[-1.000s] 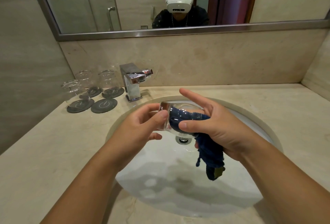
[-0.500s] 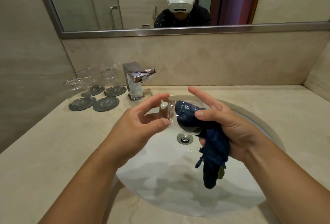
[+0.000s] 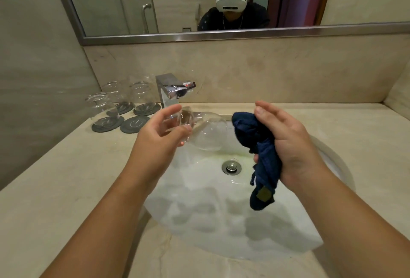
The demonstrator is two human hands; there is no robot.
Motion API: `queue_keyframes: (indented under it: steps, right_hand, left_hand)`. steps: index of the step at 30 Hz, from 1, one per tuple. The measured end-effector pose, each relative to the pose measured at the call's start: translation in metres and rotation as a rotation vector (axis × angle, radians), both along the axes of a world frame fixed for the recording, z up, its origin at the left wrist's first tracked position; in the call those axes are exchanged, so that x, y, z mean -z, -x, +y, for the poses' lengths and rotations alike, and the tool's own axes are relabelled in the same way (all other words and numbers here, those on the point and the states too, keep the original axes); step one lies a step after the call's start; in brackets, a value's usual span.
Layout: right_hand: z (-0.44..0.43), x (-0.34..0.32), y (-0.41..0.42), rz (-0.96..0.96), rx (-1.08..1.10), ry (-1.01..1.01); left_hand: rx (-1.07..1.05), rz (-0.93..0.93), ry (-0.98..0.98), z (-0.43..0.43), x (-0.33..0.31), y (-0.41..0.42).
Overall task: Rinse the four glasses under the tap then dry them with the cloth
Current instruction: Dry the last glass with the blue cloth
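Half a second ago the dark blue cloth (image 3: 259, 144) was stuffed inside the tumbler (image 3: 206, 131). Now the right hand (image 3: 286, 142), its fingers curled round the bunched cloth, has drawn it clear to the tumbler's 3 o'clock, so I judge this one dried or nearly so. The left hand (image 3: 159, 135) pinches the tumbler's base end between thumb and fingertips, holding it sideways over the basin (image 3: 337, 162) at 12 o'clock from the drain (image 3: 231, 167). It looks clear and empty, while three more tumblers (image 3: 101, 107) stand inverted on coasters (image 3: 147, 109) at the basin's 10 o'clock beside a bare coaster (image 3: 135, 124).

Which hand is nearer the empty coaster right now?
Left. The left hand, holding the glass, is just right of the empty coaster; the right hand, gripping the blue cloth, is farther right.
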State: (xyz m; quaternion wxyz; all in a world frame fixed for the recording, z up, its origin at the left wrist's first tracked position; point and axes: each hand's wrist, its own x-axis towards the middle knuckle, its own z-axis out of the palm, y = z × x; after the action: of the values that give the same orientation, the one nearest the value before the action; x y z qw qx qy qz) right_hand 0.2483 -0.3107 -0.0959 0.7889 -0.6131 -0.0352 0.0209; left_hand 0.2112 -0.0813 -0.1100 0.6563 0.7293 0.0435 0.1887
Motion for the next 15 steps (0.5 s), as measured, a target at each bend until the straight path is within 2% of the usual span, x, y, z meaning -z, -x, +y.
queue_keyframes:
  steps: [4,8,15]
  right_hand:
    - [0.011,0.002,0.017,-0.17,-0.053,0.259]
    - [0.02,0.007,0.024,-0.201,-0.13,0.335]
    - [0.036,0.024,0.029,-0.278,-0.265,0.487]
  left_hand:
    - [-0.15,-0.021,-0.074,0.007,-0.009,0.001]
    - [-0.328,-0.056,-0.082,0.043,-0.028,-0.004]
    - [-0.533,0.015,-0.273,0.108,-0.035,-0.016]
